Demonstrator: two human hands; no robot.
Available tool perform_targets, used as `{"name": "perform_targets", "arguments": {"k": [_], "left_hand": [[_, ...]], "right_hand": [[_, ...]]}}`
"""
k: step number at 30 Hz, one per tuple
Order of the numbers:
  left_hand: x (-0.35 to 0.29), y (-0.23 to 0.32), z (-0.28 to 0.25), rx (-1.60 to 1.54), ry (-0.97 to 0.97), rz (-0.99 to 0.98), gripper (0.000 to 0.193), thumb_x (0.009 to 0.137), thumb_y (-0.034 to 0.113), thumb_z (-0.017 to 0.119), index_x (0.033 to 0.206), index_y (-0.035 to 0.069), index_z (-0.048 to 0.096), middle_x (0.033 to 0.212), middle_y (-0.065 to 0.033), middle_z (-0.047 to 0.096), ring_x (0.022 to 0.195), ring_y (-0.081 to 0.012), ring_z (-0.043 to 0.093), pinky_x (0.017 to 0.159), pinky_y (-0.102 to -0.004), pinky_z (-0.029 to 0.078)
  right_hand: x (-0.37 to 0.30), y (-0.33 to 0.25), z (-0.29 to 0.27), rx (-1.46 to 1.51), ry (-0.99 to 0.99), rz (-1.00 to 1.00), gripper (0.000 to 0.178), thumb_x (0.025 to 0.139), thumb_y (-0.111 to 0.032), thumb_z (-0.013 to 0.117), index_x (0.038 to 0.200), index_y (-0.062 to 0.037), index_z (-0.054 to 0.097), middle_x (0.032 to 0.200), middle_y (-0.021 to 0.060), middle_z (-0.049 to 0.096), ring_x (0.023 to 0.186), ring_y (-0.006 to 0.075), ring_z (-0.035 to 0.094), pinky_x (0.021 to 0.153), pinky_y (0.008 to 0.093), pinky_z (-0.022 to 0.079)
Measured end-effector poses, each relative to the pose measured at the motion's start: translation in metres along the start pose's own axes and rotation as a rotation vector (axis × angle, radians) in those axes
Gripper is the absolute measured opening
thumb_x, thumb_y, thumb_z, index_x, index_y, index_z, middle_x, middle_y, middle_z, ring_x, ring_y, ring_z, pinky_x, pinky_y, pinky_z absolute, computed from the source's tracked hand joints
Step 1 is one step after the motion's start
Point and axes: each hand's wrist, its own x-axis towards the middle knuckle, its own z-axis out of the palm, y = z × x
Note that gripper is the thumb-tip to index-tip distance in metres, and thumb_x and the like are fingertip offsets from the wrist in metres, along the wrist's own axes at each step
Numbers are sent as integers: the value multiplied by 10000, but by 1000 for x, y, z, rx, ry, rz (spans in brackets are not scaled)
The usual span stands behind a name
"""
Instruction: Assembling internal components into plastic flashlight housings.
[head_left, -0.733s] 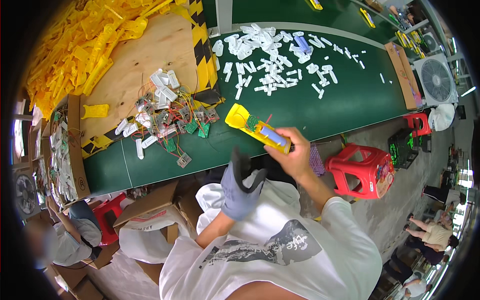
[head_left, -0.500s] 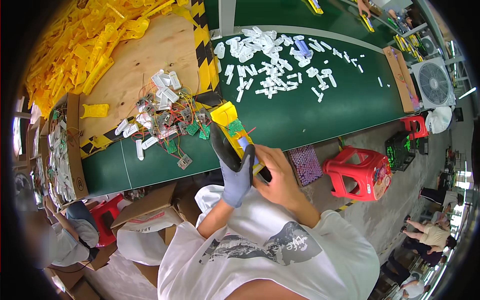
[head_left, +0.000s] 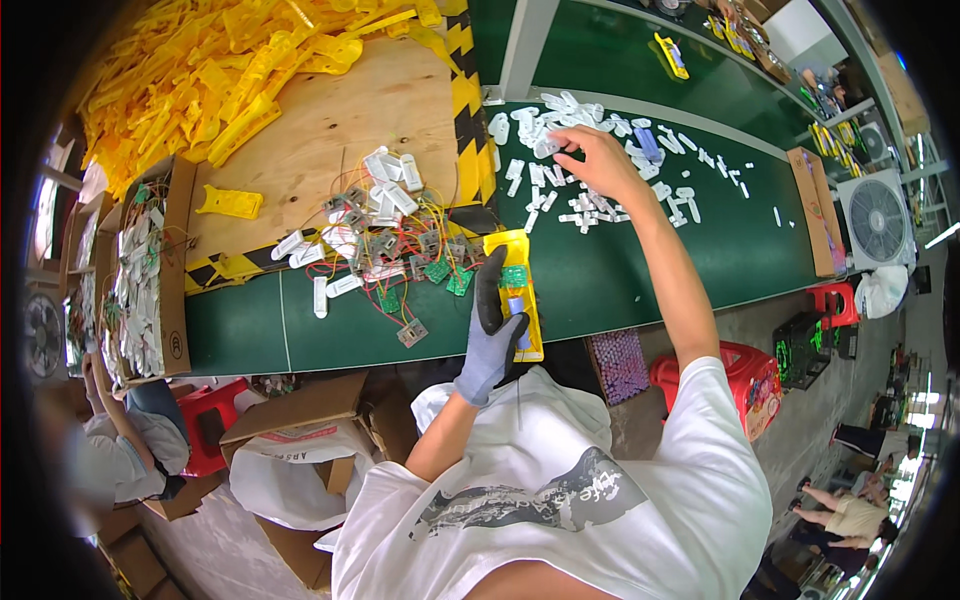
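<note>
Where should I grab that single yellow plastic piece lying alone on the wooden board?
Grip the yellow piece across its narrow width near the middle, coming from above. It lies flat and alone on the wooden board, long axis roughly left-right, so both long edges look free for fingers.

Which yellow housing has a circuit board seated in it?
The yellow housing under the gloved left hand on the green table; the lone yellow housing on the plywood is bare.

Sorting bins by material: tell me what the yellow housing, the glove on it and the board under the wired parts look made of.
Yellow housing: probably moulded plastic, uniform bright colour, slightly glossy. Glove on the left hand: grey knit fabric with darker, likely coated fingertips. Board: pale plywood or similar, bare matt wood grain, striped tape along its edges.
</note>
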Motion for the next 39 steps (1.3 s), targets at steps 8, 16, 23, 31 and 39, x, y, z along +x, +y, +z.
{"name": "perform_targets", "arguments": {"k": [8,16,23,31,39], "left_hand": [[19,6,3,93,177,-100,328,951,98,552,1254,115,429,921,-42,530,593,-111,553,525,-269,485],[23,-7,-3,128,168,-65,330,996,197,488,1318,132,457,918,-38,569,612,-111,587,544,-260,517],[20,-5,6,275,224,-21,308,951,10,472,1251,51,527,858,-10,565,613,-30,452,539,-215,396],[21,-5,9,638,161,114,326,913,-4,527,1239,-20,539,1121,-117,620,952,-121,564,845,-264,460],[21,-8,8,744,164,232,322,901,-11,527,1222,-14,546,1082,-121,626,945,-136,568,847,-280,458]], "right_hand": [[23,19,9,-107,-38,-141,228,817,-257,706,1000,-122,686,1003,60,606,957,250,598,831,344,484],[7,2,23,153,80,-31,179,889,-201,656,941,-39,603,878,90,657,723,212,616,653,320,479],[-112,-61,30,1167,75,190,105,896,-89,645,925,11,630,743,61,650,573,91,582,503,213,455],[-148,-77,67,1250,-190,285,167,926,-182,629,883,-20,629,655,22,596,543,68,539,490,213,425],[-153,-82,69,1019,-41,250,184,934,-182,625,871,-46,518,706,-39,502,637,4,438,564,187,354]]}}
